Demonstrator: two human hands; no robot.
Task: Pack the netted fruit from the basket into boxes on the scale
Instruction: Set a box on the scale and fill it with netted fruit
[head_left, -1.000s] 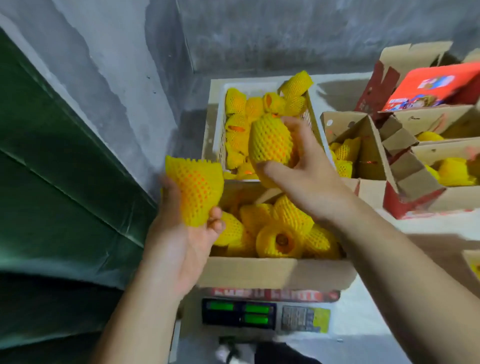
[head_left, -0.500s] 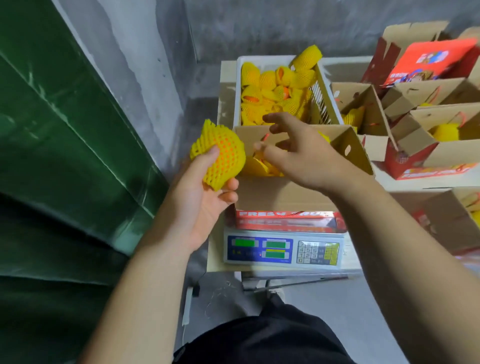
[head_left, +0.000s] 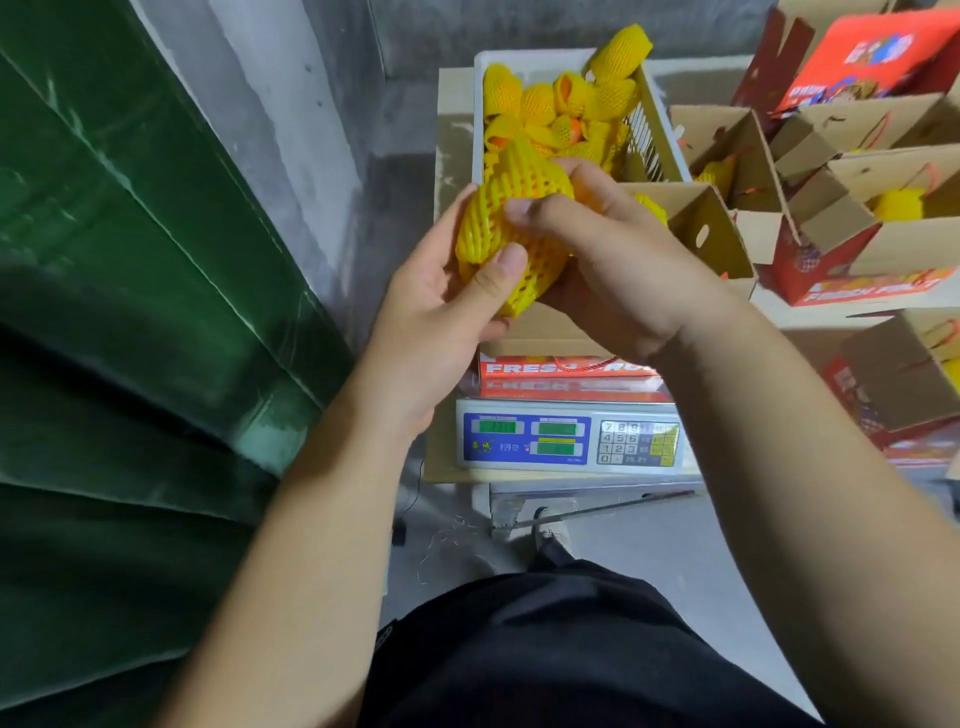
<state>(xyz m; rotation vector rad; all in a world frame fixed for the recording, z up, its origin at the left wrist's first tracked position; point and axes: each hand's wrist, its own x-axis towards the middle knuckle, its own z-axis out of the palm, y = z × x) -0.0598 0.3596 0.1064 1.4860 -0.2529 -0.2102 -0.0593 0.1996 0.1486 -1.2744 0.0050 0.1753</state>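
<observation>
While held over the open cardboard box (head_left: 691, 228) on the scale: one yellow foam-netted fruit (head_left: 511, 228), gripped by both hands.

Left hand (head_left: 441, 306) curled under and around fruit, thumb pressed on net front; right hand (head_left: 613, 260) wrapped over right side, index finger across net top. Box resting on grey digital scale (head_left: 569, 441) with green lit displays and keypad. White plastic basket (head_left: 657, 130) just behind box, holding more yellow netted fruit. Further cardboard boxes with red printed sides (head_left: 852, 280) to right, some holding yellow fruit. Green curtain-like sheet (head_left: 130, 312) at left.
</observation>
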